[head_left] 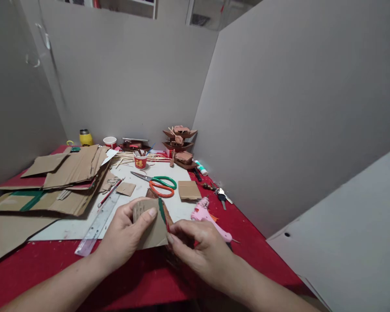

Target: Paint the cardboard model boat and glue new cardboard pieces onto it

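A piece of cardboard [152, 236] with a dark green stripe is held up between my hands, near the table's front. My left hand [126, 227] grips its left side, thumb pressed on the face. At its lower right edge, my right hand [198, 245] pinches the cardboard with thumb and fingertips. A brown piece shows behind the cardboard, mostly hidden. Just beyond lie scissors [160, 185] with one green and one orange handle. To the right of them is a small cardboard square [188, 190], and a pink glue gun [211, 219] rests beside my right hand.
Cardboard sheets [71, 173] are piled at the left. A clear ruler [95, 229] and a pencil [108, 193] lie nearby. Farther back stand a red paper cup [140, 160], brown model boats [180, 145] and a yellow bottle [86, 138]. Keys [222, 196] lie by the right wall.
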Motion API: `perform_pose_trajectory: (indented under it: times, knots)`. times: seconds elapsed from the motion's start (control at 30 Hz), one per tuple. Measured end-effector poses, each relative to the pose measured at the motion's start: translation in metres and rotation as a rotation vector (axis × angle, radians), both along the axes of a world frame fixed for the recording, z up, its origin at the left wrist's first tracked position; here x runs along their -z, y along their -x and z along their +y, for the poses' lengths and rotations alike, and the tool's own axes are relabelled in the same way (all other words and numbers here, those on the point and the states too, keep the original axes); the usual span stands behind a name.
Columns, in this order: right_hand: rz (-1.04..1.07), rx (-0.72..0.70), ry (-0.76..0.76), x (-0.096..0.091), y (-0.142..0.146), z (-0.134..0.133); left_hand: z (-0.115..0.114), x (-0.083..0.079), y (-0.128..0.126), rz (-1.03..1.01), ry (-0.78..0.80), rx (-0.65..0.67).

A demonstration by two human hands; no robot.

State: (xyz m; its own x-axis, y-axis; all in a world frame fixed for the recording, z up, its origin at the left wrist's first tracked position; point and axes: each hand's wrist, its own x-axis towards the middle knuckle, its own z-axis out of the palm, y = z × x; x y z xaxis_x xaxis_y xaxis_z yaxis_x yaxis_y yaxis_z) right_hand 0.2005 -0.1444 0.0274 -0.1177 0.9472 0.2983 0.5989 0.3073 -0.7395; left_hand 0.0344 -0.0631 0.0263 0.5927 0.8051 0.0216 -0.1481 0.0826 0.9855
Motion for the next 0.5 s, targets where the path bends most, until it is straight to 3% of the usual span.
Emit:
perform_pose_trajectory:
  times: [0.13, 0.37, 0.5]
  knots:
    - [-0.174, 0.012, -0.089, 0.007, 0.000, 0.002, -0.001, 0.005, -0.002, 0.018, -0.056, -0.036]
    - [-0.304, 0.030, -0.206, 0.017, 0.003, 0.003, -0.005, 0.006, -0.004, 0.051, -0.239, -0.109]
    - [-0.401, 0.042, -0.251, 0.018, 0.002, 0.002, -0.006, 0.007, -0.003, 0.028, -0.232, -0.109]
